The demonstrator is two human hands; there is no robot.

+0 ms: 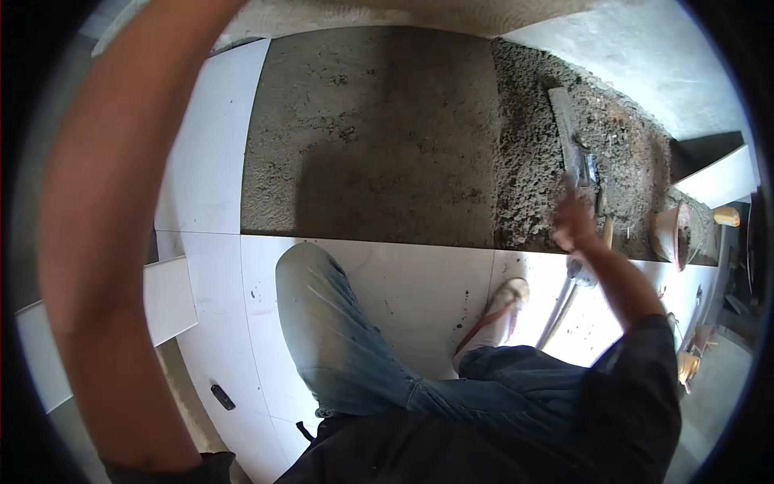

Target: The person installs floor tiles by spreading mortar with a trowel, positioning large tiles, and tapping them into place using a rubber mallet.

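My right hand (574,222) reaches forward to the edge where white tile meets wet mortar. It is blurred and looks closed around a long metal straightedge (571,133). The bar lies across the rough mortar bed (556,185) and runs back under the hand onto the tile. My left forearm (105,226) is raised across the left of the view; its hand is out of view above the top edge. I kneel on the laid white tiles (403,282), with my left knee in blue jeans (310,282) and my light shoe (501,310) on them.
A smoothed grey mortar patch (371,137) lies ahead, bordered by white tiles (210,145) on the left. A small wooden handle (608,232), a round pot (673,234) and an orange object (726,215) sit at the right. A small dark item (222,397) lies on the tile.
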